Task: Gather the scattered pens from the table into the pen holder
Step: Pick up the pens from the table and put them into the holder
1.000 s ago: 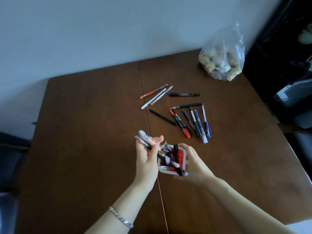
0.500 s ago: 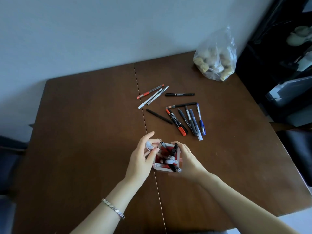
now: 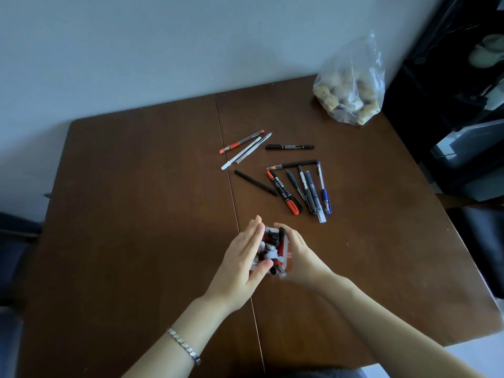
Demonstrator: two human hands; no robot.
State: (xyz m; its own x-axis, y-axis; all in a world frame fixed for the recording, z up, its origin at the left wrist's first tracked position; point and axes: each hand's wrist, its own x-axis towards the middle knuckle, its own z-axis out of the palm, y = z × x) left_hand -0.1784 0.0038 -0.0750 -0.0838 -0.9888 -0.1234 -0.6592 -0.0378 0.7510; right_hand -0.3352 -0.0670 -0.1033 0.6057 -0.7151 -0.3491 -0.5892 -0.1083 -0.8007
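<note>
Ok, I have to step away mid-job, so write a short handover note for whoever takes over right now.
Left hand: flat against the left side of the pen holder, thumb at its near edge, holding no pen.
Right hand: cupping the holder's right side.
Holder: on the table near the centre seam, already packed with pens.
Left to do: loose pens lie beyond the holder, three near the seam, one black marker alone, the rest in a cluster to the right. A plastic bag sits at the far right corner; leave it.
</note>
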